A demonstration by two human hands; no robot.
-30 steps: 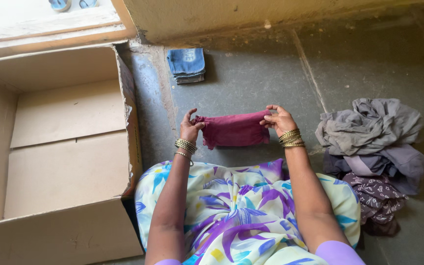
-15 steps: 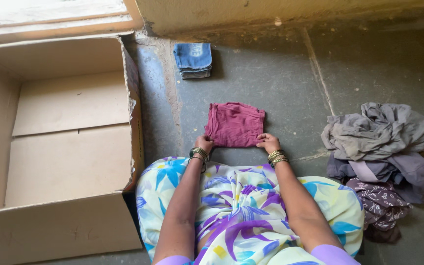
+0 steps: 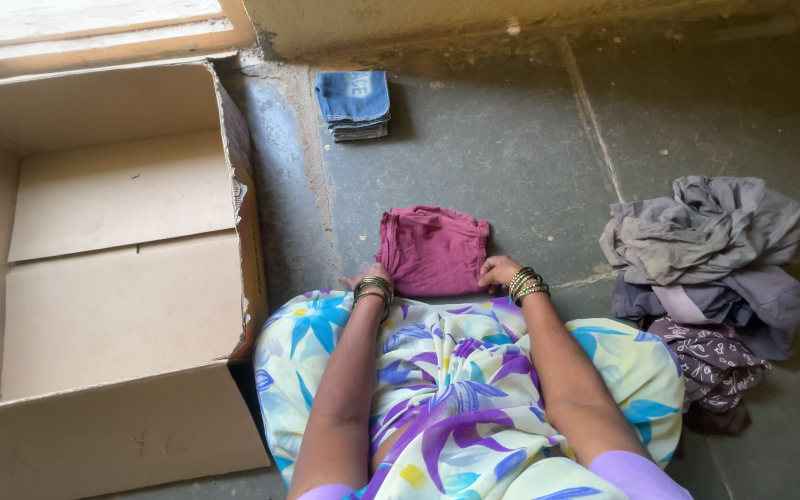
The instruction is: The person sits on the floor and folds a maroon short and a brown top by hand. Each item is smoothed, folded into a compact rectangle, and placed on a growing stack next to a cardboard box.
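1. Maroon folded garment (image 3: 432,251): flat on grey stone floor (image 3: 493,157), just ahead of the knees.
2. Left hand (image 3: 369,279): gripping garment's near left corner.
3. Right hand (image 3: 497,272): fingers curled, at near right corner; grip not discernible.
4. Open cardboard box (image 3: 94,250): to the left.
5. Folded denim (image 3: 354,102): beyond, near wall.
6. Heap of grey and printed clothes (image 3: 710,278): to the right.

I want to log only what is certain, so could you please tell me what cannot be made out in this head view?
- Left hand: fingers mostly hidden by the wrist and bangles, so its grip on the maroon garment is unclear.
- Right hand: fingertips tucked at the garment's edge, unseen.
- Cardboard box: cut off by the left frame edge.
- Pile of grey clothes: number of pieces unclear, as they overlap.
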